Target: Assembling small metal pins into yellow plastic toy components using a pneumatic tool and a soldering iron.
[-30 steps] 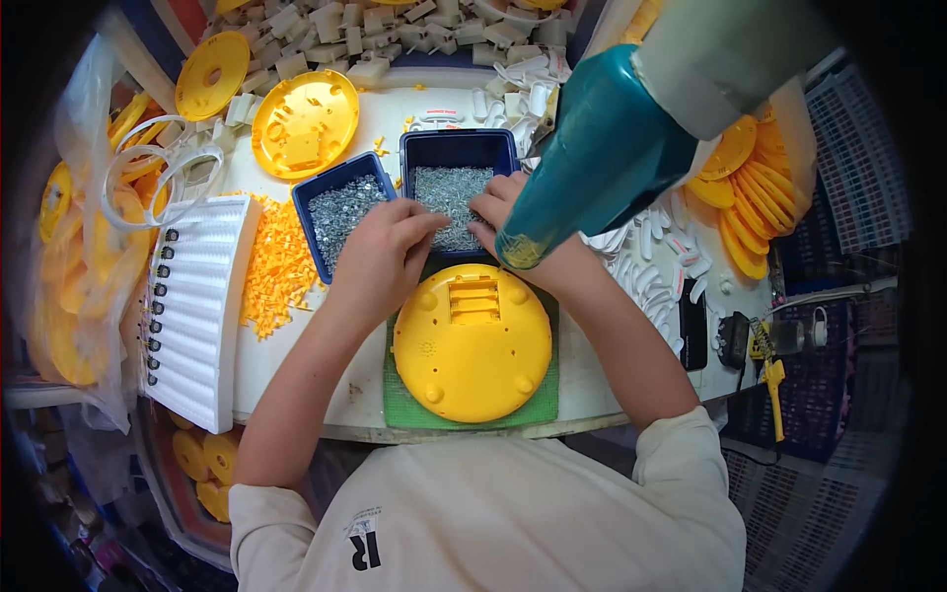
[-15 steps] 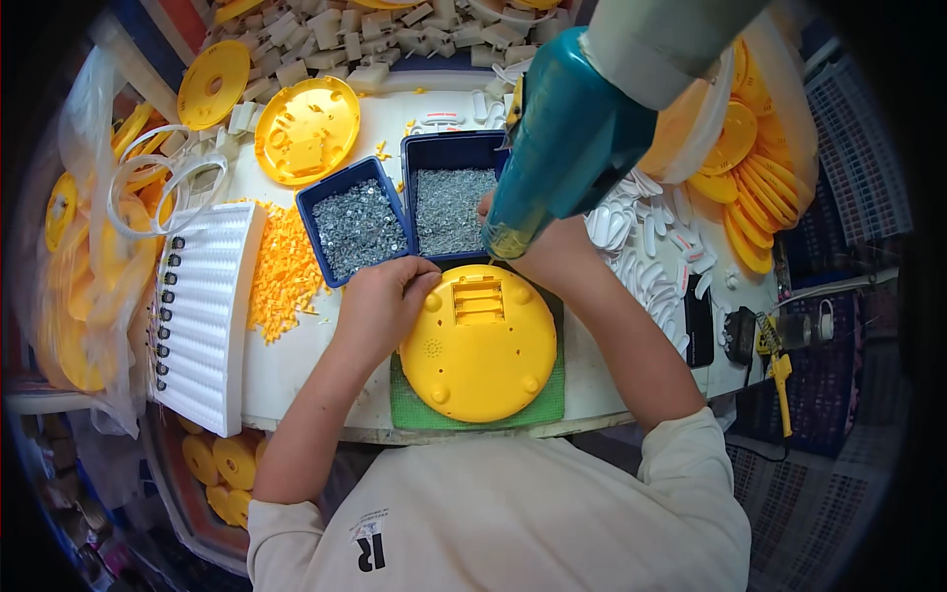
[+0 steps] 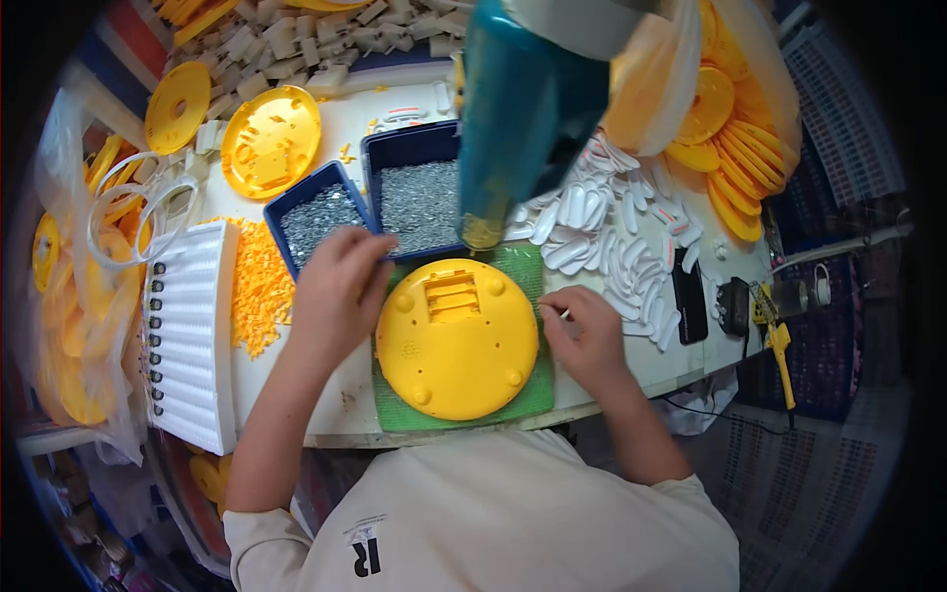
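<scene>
At the near edge of the white worktable (image 3: 691,345), a round yellow plastic housing (image 3: 457,338) lies flat on a green mat (image 3: 528,395), its slotted panel facing up. The left hand (image 3: 338,291) rests just beside the housing's left rim, fingers loosely curled and pointing toward the dark blue tray (image 3: 419,202) of small grey screws; whether it grips anything cannot be told. The right hand (image 3: 582,335) sits at the housing's right rim, thumb and forefinger pinched together on what looks like a tiny screw. A teal powered screwdriver (image 3: 523,109) hangs above, its tip near the housing's far edge. A second, smaller blue tray (image 3: 318,219) stands left of the first, beside a heap of orange bits (image 3: 258,291) and a white ribbed rack (image 3: 192,331)
</scene>
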`<state>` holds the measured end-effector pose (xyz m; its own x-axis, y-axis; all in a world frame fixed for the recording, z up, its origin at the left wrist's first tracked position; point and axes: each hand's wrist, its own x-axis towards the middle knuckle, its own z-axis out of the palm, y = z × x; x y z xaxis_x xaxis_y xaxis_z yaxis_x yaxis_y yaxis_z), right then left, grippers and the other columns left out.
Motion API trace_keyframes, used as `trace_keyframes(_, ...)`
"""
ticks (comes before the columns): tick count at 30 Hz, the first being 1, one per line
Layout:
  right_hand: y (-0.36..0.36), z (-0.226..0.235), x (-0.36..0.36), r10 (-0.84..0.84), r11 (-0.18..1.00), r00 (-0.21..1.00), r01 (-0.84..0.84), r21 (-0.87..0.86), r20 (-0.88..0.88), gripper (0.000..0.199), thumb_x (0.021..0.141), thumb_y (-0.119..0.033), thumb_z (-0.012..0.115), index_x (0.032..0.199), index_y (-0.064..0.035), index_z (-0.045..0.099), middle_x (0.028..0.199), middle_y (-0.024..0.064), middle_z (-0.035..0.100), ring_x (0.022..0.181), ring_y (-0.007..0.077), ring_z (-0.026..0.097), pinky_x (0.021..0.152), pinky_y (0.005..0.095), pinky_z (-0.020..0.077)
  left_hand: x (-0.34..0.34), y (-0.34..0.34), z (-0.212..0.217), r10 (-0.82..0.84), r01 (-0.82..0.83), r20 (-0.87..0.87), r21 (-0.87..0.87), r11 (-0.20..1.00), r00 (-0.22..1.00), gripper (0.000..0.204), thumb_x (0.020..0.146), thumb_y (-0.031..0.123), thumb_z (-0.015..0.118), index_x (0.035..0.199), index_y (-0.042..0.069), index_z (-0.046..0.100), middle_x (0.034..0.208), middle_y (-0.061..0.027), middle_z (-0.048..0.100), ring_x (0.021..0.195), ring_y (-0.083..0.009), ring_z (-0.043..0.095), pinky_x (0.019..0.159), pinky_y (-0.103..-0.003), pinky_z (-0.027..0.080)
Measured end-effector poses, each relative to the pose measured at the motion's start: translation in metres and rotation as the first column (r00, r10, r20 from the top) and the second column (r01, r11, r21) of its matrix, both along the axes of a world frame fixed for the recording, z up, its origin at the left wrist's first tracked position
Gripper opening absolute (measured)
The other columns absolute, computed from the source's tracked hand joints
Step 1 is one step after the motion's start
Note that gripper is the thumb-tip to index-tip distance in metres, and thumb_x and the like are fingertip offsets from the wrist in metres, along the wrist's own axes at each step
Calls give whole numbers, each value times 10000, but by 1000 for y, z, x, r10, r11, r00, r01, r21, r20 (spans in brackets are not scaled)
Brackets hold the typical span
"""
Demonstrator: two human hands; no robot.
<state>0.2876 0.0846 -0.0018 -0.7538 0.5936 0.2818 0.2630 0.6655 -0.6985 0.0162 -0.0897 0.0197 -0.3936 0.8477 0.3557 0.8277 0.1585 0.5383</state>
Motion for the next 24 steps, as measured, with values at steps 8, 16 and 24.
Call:
trace_keyframes(8,-23,-12,8,-56,993,997,61,103,-50,112,851,-19,756,957,-39,727,873,109,723,773,299,708,680,388,567,-25,51,-24,69,-107,-393,-76,991,917,167,880,167,801,1031,116,748,1408,-94,632,1392,-348,518,1119,-520,406)
trace_keyframes(16,-23,-11,11,5,955,999,9,297,-44,159,835,-20,765,988,-36,728,890,121,734,786,314,718,694,397,578,-22,47,-27,119,-129,-298,-16,991,947,132,881,214,809,961,116,769,1309,-74,688,1380,-330,539,1112,-506,413)
trace_keyframes(24,-1,4,-10,-12,982,994,31,187,-105,158,863,8,720,1017,-17,747,908,140,744,817,341,725,751,416,580,-16,40,-15,112,-83,-274,114,990,955,97,893,170,793,939,88,767,1115,-64,730,1130,-292,655,988,-461,481)
